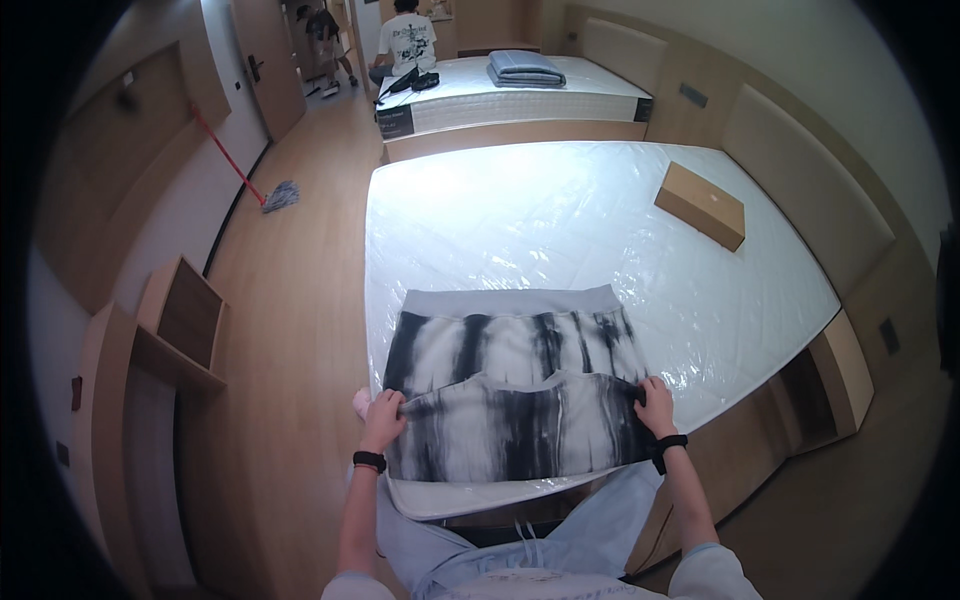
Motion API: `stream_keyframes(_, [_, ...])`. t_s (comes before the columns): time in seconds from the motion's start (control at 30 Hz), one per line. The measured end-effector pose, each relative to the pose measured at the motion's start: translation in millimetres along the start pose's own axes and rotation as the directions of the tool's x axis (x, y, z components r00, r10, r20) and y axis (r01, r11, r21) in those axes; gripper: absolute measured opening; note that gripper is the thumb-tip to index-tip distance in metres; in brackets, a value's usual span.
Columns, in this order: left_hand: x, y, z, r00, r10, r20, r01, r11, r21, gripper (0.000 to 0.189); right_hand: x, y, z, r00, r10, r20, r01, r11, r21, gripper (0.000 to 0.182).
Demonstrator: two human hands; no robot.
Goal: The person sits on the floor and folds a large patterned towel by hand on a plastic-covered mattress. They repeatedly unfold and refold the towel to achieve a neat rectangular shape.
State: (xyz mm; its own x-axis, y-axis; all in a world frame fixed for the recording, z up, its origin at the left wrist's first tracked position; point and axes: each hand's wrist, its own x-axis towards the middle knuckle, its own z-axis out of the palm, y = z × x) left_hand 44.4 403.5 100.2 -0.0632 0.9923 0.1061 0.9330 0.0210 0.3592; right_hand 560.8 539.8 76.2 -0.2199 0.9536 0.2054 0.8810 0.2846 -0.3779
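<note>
A black-and-white streaked garment (pixel 517 427) lies folded across the near end of a plastic-wrapped mattress (pixel 517 217). Its grey band (pixel 510 301) points away from me, and a curved grey neckline (pixel 525 384) crosses its middle. My left hand (pixel 385 420) grips the left end of the upper layer, fingers curled over the cloth. At the opposite end, my right hand (pixel 657 407) pinches the dark fabric edge. Just beyond my left hand, a small pink item (pixel 362 403) shows at the mattress side; what it is I cannot tell.
A cardboard box (pixel 701 206) rests on the mattress near the headboard (pixel 810 187). Beyond stands another bed with folded blue-grey bedding (pixel 525 69) and a seated person (pixel 409 41). Another person (pixel 324 41) bends near the doorway. A red-handled mop (pixel 280 196) leans left; wooden shelving (pixel 184 315) lines that wall.
</note>
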Motion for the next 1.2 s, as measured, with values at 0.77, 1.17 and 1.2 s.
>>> stream_keyframes(0.77, [-155,43,-235,0.970,-0.140,0.201,0.244,0.612,-0.752,0.016,-124,-32,-275,0.992,0.110,0.068,-0.129,0.835,0.535,0.009])
stream_keyframes(1.17, [-176,86,-372,0.722,0.126,-0.681,-0.282,0.952,-0.123,0.023,-107,-61,-404,0.917,-0.047,-0.395,0.245,0.848,0.469,0.028])
stream_keyframes(1.2, [-146,89,-381,0.880,-0.157,-0.449,-0.068,0.893,-0.445,0.019,-73,-48,-393,0.947,0.047,-0.318,0.128,0.851,0.509,0.027])
